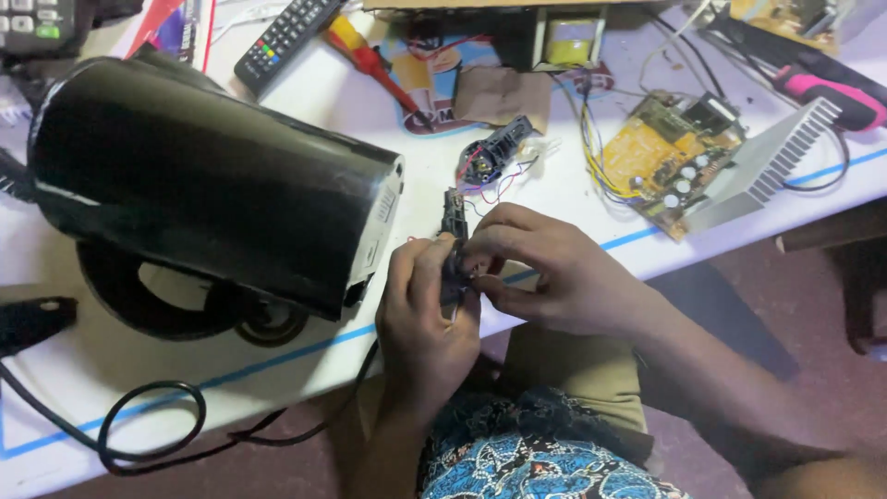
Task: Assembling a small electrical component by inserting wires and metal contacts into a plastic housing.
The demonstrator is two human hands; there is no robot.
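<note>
Pinched between both hands at the near edge of a white surface (573, 194): a small black switch part (454, 242), long axis running roughly twelve to six o'clock, upper end pointing away from the body, lower end buried in the grip. Left hand (427, 319) closed around the part's lower half, fingers curled tight against it. Right hand (545, 268) at three o'clock of the part, thumb and fingertips pressed together on its side. Thin red and blue wires (494, 189) trailing from the part toward one o'clock, up to a second black component (492, 152) lying loose.

At nine o'clock of the hands, a black kettle body (199, 180) on its side, open base facing the hands, a pale rectangular label on that end too small to make out. Beneath it a round black base (152, 305), partly hidden, with a black cord (152, 430) looping toward seven o'clock and cut off at the frame's bottom.

At two o'clock, a yellow circuit board (661, 162) beside a ribbed grey heat sink (771, 162). At twelve o'clock, a flat blue and white printed sheet (434, 65), mostly covered by a brown square of card (504, 92). At eleven o'clock, a red-handled screwdriver (370, 60) and a black remote control (282, 37), its top cut off. Blue tape line (277, 360) along the surface's near edge.
</note>
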